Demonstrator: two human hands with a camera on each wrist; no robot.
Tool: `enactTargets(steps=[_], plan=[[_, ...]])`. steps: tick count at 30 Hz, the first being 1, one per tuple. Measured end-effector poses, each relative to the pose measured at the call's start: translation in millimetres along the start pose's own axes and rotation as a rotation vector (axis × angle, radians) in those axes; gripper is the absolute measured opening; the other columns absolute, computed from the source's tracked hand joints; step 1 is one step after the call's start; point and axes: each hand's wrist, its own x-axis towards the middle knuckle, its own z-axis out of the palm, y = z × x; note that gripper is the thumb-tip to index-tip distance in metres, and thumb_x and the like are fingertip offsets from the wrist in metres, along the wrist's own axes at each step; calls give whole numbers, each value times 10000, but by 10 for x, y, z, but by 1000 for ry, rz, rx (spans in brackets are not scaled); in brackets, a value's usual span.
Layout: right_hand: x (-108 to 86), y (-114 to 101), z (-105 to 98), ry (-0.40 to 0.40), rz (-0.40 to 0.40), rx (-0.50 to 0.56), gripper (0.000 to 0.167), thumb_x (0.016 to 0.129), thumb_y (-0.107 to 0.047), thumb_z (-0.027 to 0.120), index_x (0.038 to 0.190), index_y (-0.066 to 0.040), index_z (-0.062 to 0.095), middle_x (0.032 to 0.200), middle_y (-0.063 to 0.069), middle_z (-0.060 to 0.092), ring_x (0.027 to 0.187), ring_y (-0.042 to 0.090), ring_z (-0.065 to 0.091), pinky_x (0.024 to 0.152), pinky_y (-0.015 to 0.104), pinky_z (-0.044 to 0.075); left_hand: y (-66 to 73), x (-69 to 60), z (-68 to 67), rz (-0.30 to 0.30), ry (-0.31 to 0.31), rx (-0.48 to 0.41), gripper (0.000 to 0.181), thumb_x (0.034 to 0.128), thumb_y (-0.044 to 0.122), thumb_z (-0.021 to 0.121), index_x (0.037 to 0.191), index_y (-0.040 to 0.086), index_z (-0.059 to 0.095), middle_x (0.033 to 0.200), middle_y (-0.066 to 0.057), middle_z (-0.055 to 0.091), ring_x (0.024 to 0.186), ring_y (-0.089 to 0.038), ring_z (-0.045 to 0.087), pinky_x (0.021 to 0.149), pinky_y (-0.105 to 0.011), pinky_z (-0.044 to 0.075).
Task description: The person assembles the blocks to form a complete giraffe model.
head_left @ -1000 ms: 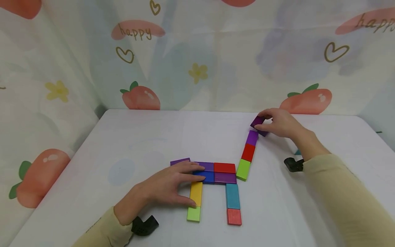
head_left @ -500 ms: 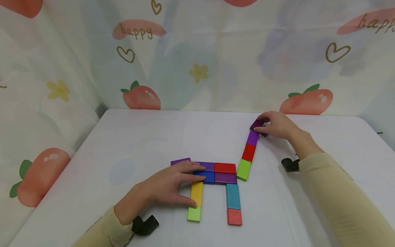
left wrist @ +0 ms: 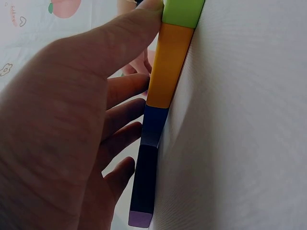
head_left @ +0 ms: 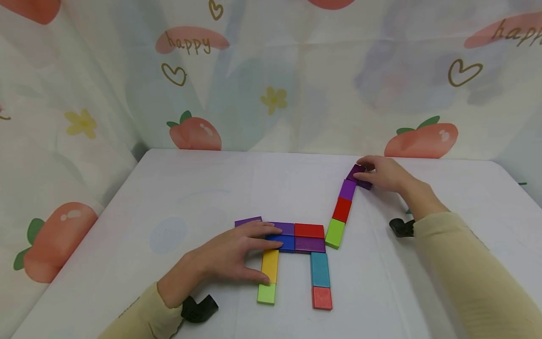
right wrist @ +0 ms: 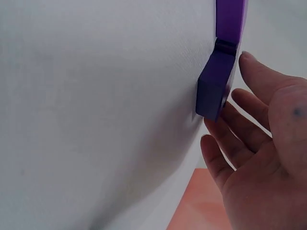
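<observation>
Several flat coloured blocks form a figure on the white table. My left hand [head_left: 228,254] rests on its left part with straight, spread fingers. Two fingertips lie over the light purple block [head_left: 287,229] and blue block [head_left: 288,244]. The thumb touches the yellow block [head_left: 270,263] near the green block [head_left: 266,294] below. At the far right, my right hand [head_left: 385,174] pinches a dark purple block [right wrist: 216,79], set crosswise at the top of a slanting column: purple block [head_left: 347,189], red block [head_left: 342,209], green block [head_left: 335,233]. Fingers partly cover the dark purple block.
A teal block [head_left: 320,270] and a light red block [head_left: 322,298] form the right leg. Black wrist devices [head_left: 199,309] hang near both sleeves. A patterned curtain [head_left: 317,75] stands behind the table's far edge.
My right hand shifts the dark purple block slightly left and down, then slightly right, at the column's top. My left hand stays in place.
</observation>
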Motion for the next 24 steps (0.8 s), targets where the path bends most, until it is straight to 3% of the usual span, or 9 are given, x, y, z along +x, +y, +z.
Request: enactTargets(steps=[14,24], plan=[[13,-14,1,-37,-21,-1,499,1003,-202,633,1400,74,507,1282,313,545,1184,473,496,1006,618,423,-6,5,1,-2,-6,0,707,840,554,764,1443,226,592,1569,72,403,1486,-184,266,1166,-435,307],[-76,22,-68,-15,-5,-17,543,1022,-282,598,1437,46,478,1363,307,514,1251,493,454,1011,654,405,-12,3,6,9,2,2,705,841,557,763,1439,225,596,1567,74,406,1480,-170,276,1167,-430,307]])
